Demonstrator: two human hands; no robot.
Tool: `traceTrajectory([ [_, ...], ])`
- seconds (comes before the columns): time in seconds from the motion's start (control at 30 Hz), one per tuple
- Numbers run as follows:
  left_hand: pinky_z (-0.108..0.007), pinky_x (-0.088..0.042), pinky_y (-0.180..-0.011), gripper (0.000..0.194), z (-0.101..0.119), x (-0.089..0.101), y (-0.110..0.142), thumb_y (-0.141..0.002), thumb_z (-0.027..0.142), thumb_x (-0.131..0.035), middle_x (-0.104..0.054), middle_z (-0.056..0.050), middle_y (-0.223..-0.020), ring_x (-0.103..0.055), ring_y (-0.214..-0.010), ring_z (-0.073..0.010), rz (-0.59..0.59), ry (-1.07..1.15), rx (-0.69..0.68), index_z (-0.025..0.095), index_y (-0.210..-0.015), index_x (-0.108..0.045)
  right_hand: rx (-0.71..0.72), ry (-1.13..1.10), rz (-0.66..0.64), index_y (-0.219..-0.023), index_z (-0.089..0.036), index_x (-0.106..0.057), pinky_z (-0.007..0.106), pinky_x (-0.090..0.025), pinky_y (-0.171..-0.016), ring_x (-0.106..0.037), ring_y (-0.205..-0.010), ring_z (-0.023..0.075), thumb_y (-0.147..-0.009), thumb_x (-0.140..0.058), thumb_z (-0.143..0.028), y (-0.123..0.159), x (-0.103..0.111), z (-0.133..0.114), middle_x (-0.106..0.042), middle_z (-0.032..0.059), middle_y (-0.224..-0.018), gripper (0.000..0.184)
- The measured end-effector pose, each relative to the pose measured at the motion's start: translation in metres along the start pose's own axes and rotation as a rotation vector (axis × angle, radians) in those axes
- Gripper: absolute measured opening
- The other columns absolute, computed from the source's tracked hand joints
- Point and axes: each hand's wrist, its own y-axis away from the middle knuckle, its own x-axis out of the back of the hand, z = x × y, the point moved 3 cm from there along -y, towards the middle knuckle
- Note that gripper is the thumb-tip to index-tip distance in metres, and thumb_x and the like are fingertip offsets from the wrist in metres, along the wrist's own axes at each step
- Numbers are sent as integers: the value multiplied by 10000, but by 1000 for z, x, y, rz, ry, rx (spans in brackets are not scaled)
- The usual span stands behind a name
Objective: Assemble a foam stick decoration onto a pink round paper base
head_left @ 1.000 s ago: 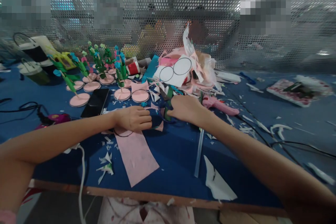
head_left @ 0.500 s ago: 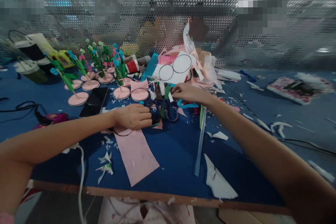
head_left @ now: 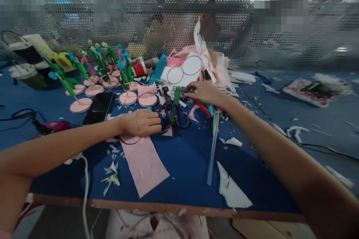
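Observation:
My left hand [head_left: 143, 122] rests on the table with its fingers curled over a dark object; what lies inside the grip is hidden. Under its wrist is a pink sheet [head_left: 146, 168] bearing part of a drawn circle. Scissors with dark blue handles [head_left: 181, 116] lie just to the right of these fingers. Farther right, my right hand [head_left: 204, 92] reaches into the scrap pile, thumb and fingertips pinched together. Anything between them is too small to make out. Near those fingertips are a green strip [head_left: 176, 95] and a red strip [head_left: 202, 106].
Artificial flowers [head_left: 126, 71] on round pink bases stand at the back left, beside a black phone [head_left: 98, 108]. White paper with two drawn circles [head_left: 192, 65] leans on the scrap heap. A clear glue stick [head_left: 213, 157] and white scrap [head_left: 232, 190] lie in front.
My right hand has lifted slightly, and more of the red and blue strips shows beneath it. The left hand stays in place. The view has shifted a little.

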Motion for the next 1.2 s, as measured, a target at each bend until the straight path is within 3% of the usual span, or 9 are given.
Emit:
traceTrajectory([
  [0.07, -252, -350, -559, 174, 0, -1, 1, -877, 183, -459, -561, -18, -633, -502, -613, -123, -7, 2, 1, 161, -727, -544, -31, 13, 31, -1057, -102, -626, 293, -425, -811, -599, -931, 216, -800, -556, -327, 1, 8, 5, -662, 118, -1015, 349],
  [0.17, -254, -363, -589, 215, -1, -5, 3, -903, 191, -406, -568, -26, -656, -506, -634, -122, -60, 11, 15, 170, -739, -544, -156, -44, 222, -1013, -88, -632, 337, -429, -818, -593, -935, 246, -780, -557, -297, 3, 25, 17, -653, 144, -1001, 322],
  [0.27, -258, -358, -592, 253, -1, -6, 3, -919, 196, -362, -561, -27, -656, -501, -628, -119, -100, 24, 29, 176, -736, -536, -278, -344, 319, -1027, -91, -604, 362, -447, -836, -588, -980, 250, -780, -564, -286, 5, 31, 26, -631, 159, -1070, 318],
  [0.37, -262, -342, -572, 234, -1, -4, 2, -914, 188, -371, -555, -24, -645, -493, -611, -119, -92, 23, 24, 173, -749, -537, -241, -859, 179, -1039, -121, -576, 332, -490, -812, -608, -983, 202, -865, -452, -274, 3, 21, 21, -623, 140, -1113, 263],
  [0.43, -263, -339, -570, 239, -1, -2, 1, -914, 181, -363, -550, -22, -637, -487, -603, -118, -100, 23, 24, 172, -750, -537, -186, -1068, 135, -1006, -146, -569, 310, -507, -812, -616, -981, 173, -881, -432, -249, 0, 14, 14, -628, 114, -1114, 212],
  [0.5, -263, -342, -574, 255, -1, -1, 0, -917, 178, -348, -547, -21, -634, -483, -599, -116, -107, 24, 26, 173, -743, -534, -166, -1124, 178, -999, -166, -546, 298, -518, -814, -628, -956, 155, -826, -539, -224, -2, 7, 7, -643, 79, -1078, 182],
  [0.6, -265, -345, -577, 258, -1, -1, 0, -915, 176, -345, -545, -20, -630, -480, -595, -119, -95, 24, 23, 173, -737, -531, -170, -1149, 255, -1039, -179, -496, 315, -535, -804, -653, -864, 145, -714, -669, -176, -7, -9, -2, -670, 38, -964, 367],
  [0.77, -266, -338, -569, 284, -2, -4, 2, -926, 204, -328, -543, -19, -633, -483, -597, -115, -121, 30, 33, 176, -735, -535, -333, -1201, 293, -765, -148, -523, 293, -541, -808, -667, -790, 154, -727, -668, -183, -10, -27, -8, -671, 59, -794, 154],
  [1.2, -245, -362, -594, 256, -2, 0, 0, -910, 175, -359, -572, -36, -654, -507, -620, -114, -74, 59, 24, 166, -741, -551, -307, -1361, 404, -843, -154, -532, 332, -530, -837, -661, -878, 155, -829, -467, -108, 22, 63, 15, -689, 82, -915, 81],
])
